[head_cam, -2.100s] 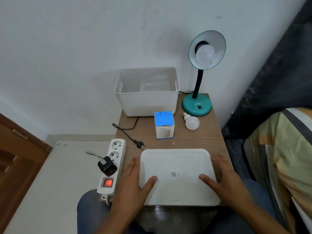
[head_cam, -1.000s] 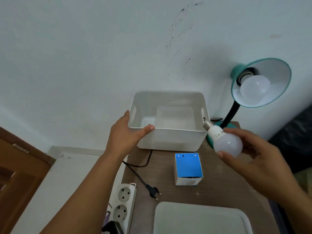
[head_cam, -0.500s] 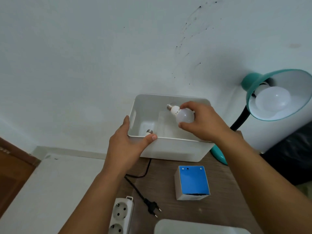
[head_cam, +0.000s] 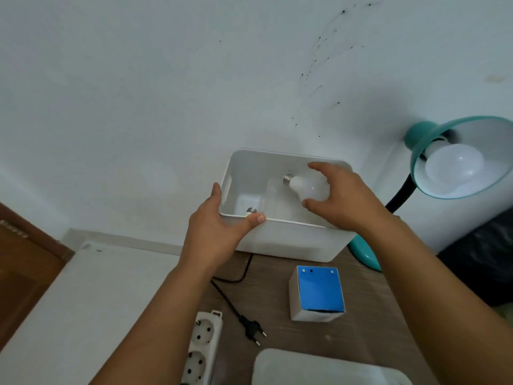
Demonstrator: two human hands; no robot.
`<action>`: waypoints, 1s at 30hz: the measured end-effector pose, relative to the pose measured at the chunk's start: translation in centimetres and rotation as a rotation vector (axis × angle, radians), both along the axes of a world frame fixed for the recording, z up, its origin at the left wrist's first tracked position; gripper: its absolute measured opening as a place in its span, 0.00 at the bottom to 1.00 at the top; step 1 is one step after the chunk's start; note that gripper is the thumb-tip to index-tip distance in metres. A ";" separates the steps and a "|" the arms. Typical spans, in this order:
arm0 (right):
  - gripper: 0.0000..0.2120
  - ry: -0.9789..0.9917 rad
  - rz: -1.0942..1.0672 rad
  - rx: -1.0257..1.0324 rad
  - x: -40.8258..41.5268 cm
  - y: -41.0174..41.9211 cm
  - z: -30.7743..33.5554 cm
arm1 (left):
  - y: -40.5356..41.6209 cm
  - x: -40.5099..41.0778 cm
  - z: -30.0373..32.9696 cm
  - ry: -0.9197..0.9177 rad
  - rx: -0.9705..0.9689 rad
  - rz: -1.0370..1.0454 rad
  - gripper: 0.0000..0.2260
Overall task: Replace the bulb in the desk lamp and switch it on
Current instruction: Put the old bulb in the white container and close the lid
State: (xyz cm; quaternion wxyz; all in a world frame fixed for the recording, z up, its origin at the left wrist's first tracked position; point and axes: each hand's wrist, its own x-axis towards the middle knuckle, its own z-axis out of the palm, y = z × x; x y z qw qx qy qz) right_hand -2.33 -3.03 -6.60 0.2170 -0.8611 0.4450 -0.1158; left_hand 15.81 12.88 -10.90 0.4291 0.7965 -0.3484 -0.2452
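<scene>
The teal desk lamp (head_cam: 416,151) stands at the right, with a white bulb (head_cam: 455,166) screwed into its shade. In front of the wall sits a white plastic bin (head_cam: 288,240). My left hand (head_cam: 216,234) grips the bin's front rim near its left corner. Inside the bin, above its floor, my right hand (head_cam: 347,198) holds a second white bulb (head_cam: 308,188) between thumb and fingers, its metal base pointing left. The screw base of another bulb (head_cam: 251,210) peeks out by my left thumb. The lamp's black plug (head_cam: 252,329) lies unplugged on the wooden table.
A small box with a blue top (head_cam: 319,291) stands on the table before the bin. A white power strip (head_cam: 204,348) lies at the table's left edge. The bin's white lid (head_cam: 327,368) rests at the near edge. The lamp's teal base (head_cam: 363,254) is behind my right forearm.
My right hand picked the loose bulb off the table and carried it left into the bin, now lower inside. My left hand left the lid and took the bin's rim.
</scene>
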 end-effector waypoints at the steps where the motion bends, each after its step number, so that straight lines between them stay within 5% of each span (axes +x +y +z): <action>1: 0.35 -0.040 -0.004 -0.034 -0.6 0.6 0.4 | 0.1 -0.1 0.3 -0.014 0.010 -0.003 0.54; 6: 0.29 -0.304 -0.031 -0.116 -4.8 4.5 1.2 | 1.3 -0.8 1.9 -0.234 0.065 -0.046 0.48; 11: 0.27 -0.326 -0.085 -0.074 -10.4 8.6 -0.2 | 4.5 -3.1 3.1 -0.342 0.052 -0.033 0.47; 17: 0.28 -0.223 -0.121 0.046 -16.8 14.5 -3.4 | 10.8 -7.7 2.6 -0.376 -0.073 -0.117 0.33; 27: 0.33 0.057 -0.109 0.334 -23.9 23.4 -8.9 | 20.4 -14.6 -3.7 -0.258 0.200 -0.421 0.34; 30: 0.38 0.080 -0.115 0.364 -25.4 25.0 -10.1 | 22.4 -15.2 -6.1 -0.229 0.334 -0.447 0.44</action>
